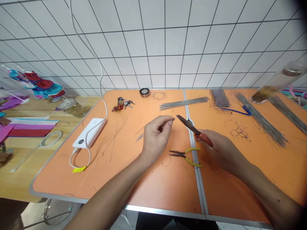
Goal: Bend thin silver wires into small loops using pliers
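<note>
My left hand (pixel 155 135) is closed in a pinch over the middle of the orange folding table (pixel 165 195); whatever sits between thumb and forefinger is too small to make out. Red-handled pliers (pixel 192 126) are gripped in my right hand (pixel 218 148), their dark jaws pointing at my left fingertips with a small gap between. Below the two hands lie pliers with yellow handles (pixel 193 156), jaws spread. Short thin wires (pixel 139 137) stick out from behind my left hand. A bundle of straight grey wires (pixel 183 103) rests beyond both hands.
A white power bank (pixel 88 132) with a cable, keys (pixel 124 103) and a round tape roll (pixel 144 92) occupy the left side. More wire bundles (pixel 261 121), curled wire (pixel 240 132) and a tilted glass jar (pixel 275 84) are at right. A metal-edged seam (pixel 198 179) crosses the table.
</note>
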Available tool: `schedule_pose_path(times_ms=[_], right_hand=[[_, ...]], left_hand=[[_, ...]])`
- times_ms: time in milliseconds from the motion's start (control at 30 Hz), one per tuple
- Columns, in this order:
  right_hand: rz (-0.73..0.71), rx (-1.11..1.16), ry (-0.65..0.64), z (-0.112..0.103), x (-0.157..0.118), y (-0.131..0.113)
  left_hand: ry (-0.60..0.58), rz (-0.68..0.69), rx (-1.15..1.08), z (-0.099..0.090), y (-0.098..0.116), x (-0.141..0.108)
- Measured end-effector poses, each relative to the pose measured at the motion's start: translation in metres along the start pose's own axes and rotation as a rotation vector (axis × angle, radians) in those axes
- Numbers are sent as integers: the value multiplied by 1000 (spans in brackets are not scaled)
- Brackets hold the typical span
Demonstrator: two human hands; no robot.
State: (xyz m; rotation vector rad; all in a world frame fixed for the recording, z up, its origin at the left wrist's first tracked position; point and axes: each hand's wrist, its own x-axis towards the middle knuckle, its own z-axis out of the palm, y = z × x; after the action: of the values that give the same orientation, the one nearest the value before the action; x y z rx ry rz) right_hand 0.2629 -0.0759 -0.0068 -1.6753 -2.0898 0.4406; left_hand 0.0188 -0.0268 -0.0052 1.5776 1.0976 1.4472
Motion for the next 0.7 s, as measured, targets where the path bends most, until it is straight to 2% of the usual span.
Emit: schedule_pose_path(times_ms=[200,700], right_hand=[[35,60,-83,1,-1,2],[39,106,-98,1,0,2]], left_hand=[[6,50,29,-1,1,1],[-47,102,126,-5,2,3]])
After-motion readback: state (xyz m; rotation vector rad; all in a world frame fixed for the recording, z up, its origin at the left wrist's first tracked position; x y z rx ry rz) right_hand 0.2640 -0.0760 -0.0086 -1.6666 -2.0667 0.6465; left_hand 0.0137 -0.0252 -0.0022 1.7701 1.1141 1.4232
